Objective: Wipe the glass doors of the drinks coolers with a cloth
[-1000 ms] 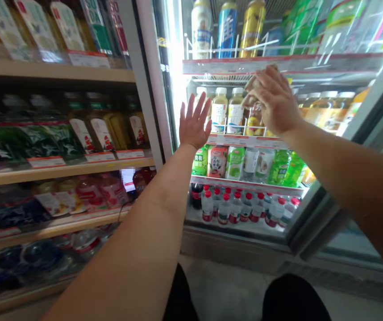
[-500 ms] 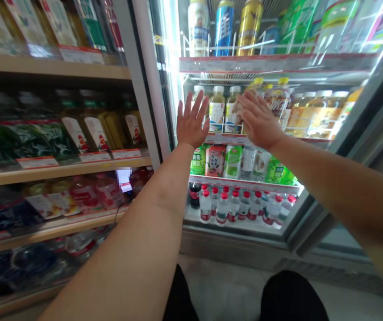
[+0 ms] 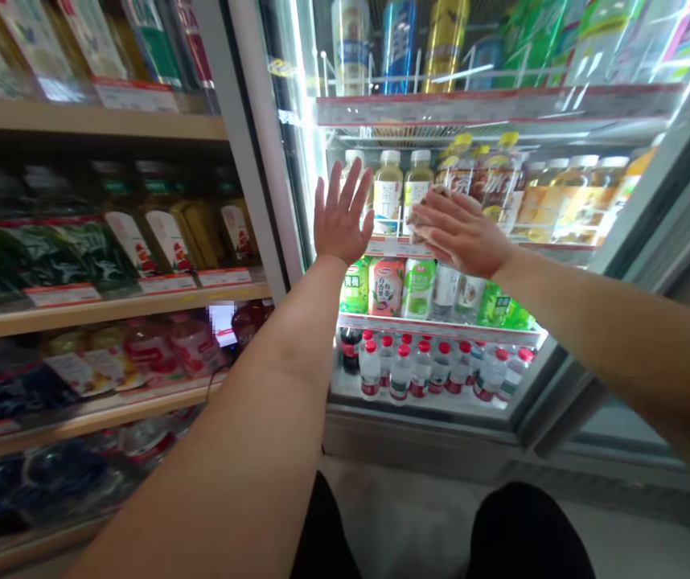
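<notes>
My left hand (image 3: pixel 343 221) is raised with its fingers spread, palm toward the glass door (image 3: pixel 375 129) of a lit drinks cooler, and it appears to rest on the pane. To its right, my right hand (image 3: pixel 462 235) lies fairly flat over a crumpled brownish cloth (image 3: pixel 417 219), pressing it against the glass. Only the edges of the cloth show around the fingers; the rest is hidden under the hand. Beyond the pane, level with both hands, stand tea bottles (image 3: pixel 388 189) with white caps and dark bottles (image 3: pixel 500 181) with yellow caps.
To the left, wooden shelves (image 3: pixel 109 310) hold several rows of bottles. A metal frame (image 3: pixel 248 137) separates them from the cooler. Lower inside stand cartons (image 3: pixel 384 287) and small red-capped water bottles (image 3: pixel 401 374). A small lit screen (image 3: pixel 223 322) with a cable sits by the shelves.
My right hand has slid down and slightly left across the glass with the cloth, its fingers now pointing more to the left. My left hand has stayed nearly in place, still spread.
</notes>
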`<state>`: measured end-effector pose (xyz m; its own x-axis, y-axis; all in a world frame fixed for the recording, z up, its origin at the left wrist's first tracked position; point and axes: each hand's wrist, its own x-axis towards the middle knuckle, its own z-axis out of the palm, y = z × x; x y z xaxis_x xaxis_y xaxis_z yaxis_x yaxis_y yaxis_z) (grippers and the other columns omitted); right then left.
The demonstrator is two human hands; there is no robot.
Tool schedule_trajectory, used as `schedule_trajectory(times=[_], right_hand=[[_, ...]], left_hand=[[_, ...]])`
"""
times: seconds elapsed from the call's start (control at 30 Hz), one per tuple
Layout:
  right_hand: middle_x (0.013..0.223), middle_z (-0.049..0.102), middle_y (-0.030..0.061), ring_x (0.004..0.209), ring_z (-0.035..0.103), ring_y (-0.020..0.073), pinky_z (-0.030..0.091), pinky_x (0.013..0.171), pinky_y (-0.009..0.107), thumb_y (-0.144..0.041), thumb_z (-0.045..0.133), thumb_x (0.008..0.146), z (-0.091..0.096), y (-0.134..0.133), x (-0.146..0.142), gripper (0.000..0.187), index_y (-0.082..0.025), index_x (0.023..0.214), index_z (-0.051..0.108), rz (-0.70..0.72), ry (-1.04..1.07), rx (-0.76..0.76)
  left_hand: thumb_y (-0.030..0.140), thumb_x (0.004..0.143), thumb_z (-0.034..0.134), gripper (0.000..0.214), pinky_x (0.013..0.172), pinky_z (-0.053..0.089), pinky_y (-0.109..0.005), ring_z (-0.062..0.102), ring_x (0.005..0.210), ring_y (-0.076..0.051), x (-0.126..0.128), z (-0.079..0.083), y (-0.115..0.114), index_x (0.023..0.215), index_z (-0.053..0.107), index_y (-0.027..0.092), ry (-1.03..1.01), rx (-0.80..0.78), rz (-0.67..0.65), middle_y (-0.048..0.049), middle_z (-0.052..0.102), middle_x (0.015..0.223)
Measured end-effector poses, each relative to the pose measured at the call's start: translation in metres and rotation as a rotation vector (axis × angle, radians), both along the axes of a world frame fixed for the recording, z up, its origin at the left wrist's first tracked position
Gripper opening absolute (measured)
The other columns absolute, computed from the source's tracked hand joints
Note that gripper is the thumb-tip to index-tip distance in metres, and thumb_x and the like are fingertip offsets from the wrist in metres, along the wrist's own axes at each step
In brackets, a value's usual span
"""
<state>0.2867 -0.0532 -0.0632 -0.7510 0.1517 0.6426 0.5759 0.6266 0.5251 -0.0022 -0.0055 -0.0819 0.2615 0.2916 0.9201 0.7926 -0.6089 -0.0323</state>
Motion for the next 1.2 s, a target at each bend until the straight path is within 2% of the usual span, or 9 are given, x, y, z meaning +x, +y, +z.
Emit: schedule_trajectory(times=[0.2,0.3,0.43,0.53,0.63,0.83,0.93,1.07,1.2], right_hand=[[0.167,0.048,-0.0011,0.163,0.031,0.0249,0.025,0.137,0.062,-0.023,0.045,0.11,0.034,0.004,-0.002,0.032,-0.03,0.13,0.069,-0.017,0.121,0.002],[0.166,0.05,0.0015,0.162,0.033,0.0268,0.029,0.134,0.064,-0.024,0.042,0.111,0.023,0.004,-0.006,0.033,-0.028,0.13,0.068,-0.037,0.175,0.063],[0.156,0.061,0.0027,0.156,0.045,0.0246,0.04,0.13,0.059,-0.027,0.041,0.113,0.006,0.003,-0.006,0.031,-0.026,0.123,0.07,-0.028,0.004,0.092],[0.159,0.058,-0.0002,0.158,0.043,0.0226,0.037,0.132,0.057,-0.027,0.041,0.113,0.03,0.007,-0.006,0.033,-0.03,0.131,0.068,-0.032,0.029,0.095],[0.165,0.052,-0.0017,0.16,0.037,0.0236,0.029,0.135,0.057,-0.027,0.041,0.112,0.051,0.013,-0.012,0.036,-0.033,0.138,0.066,-0.078,0.277,0.123],[0.168,0.046,-0.0036,0.163,0.031,0.0259,0.02,0.138,0.062,-0.027,0.041,0.11,0.028,0.014,-0.026,0.041,-0.032,0.144,0.063,-0.068,0.336,0.015],[0.168,0.046,-0.0057,0.163,0.032,0.0238,0.022,0.138,0.058,-0.028,0.04,0.11,0.045,0.01,-0.025,0.041,-0.033,0.142,0.065,-0.105,0.276,-0.01],[0.171,0.043,0.0015,0.163,0.029,0.0275,0.022,0.138,0.058,-0.032,0.036,0.112,0.064,0.003,-0.027,0.048,-0.022,0.152,0.06,-0.171,0.402,0.071],[0.174,0.035,0.0014,0.166,0.022,0.0314,0.016,0.139,0.062,-0.046,0.047,0.109,0.041,0.001,-0.027,0.052,-0.025,0.156,0.057,-0.142,0.316,-0.005]], left_hand=[[0.037,0.098,0.052,0.073,0.141,-0.008,-0.05,-0.001,0.168,-0.026,0.0,0.001,-0.001,0.17,0.04,0.032,-0.005,-0.059,0.029,0.0101,0.021,0.178],[0.038,0.1,0.052,0.072,0.141,-0.007,-0.048,0.0,0.168,-0.024,0.0,0.001,-0.001,0.17,0.04,0.032,-0.006,-0.048,0.024,0.0099,0.022,0.177],[0.04,0.103,0.049,0.07,0.141,-0.009,-0.049,-0.001,0.168,-0.023,-0.001,0.0,0.001,0.171,0.038,0.025,0.012,-0.018,0.008,0.0055,0.022,0.178],[0.044,0.104,0.048,0.07,0.14,-0.013,-0.051,-0.006,0.168,-0.022,-0.002,-0.001,0.004,0.171,0.035,0.028,0.013,-0.031,-0.01,0.0092,0.017,0.179],[0.044,0.104,0.049,0.069,0.139,-0.014,-0.051,-0.006,0.168,-0.022,-0.003,-0.001,0.007,0.171,0.036,0.031,0.007,-0.029,-0.026,0.0109,0.016,0.178],[0.041,0.103,0.053,0.067,0.14,-0.011,-0.045,0.0,0.168,-0.02,-0.003,-0.002,0.006,0.168,0.041,0.037,-0.021,0.002,-0.035,0.0119,0.023,0.176],[0.041,0.103,0.054,0.068,0.139,-0.01,-0.046,0.001,0.168,-0.021,-0.003,-0.002,0.003,0.169,0.041,0.036,-0.017,-0.003,-0.021,0.0104,0.023,0.177],[0.042,0.103,0.054,0.068,0.139,-0.008,-0.049,0.0,0.168,-0.022,-0.002,-0.002,0.002,0.169,0.042,0.035,-0.022,-0.007,-0.032,0.0084,0.024,0.177],[0.04,0.103,0.051,0.068,0.14,-0.008,-0.048,0.0,0.168,-0.022,-0.002,-0.001,0.001,0.169,0.041,0.033,-0.01,-0.004,-0.011,0.0065,0.025,0.177]])
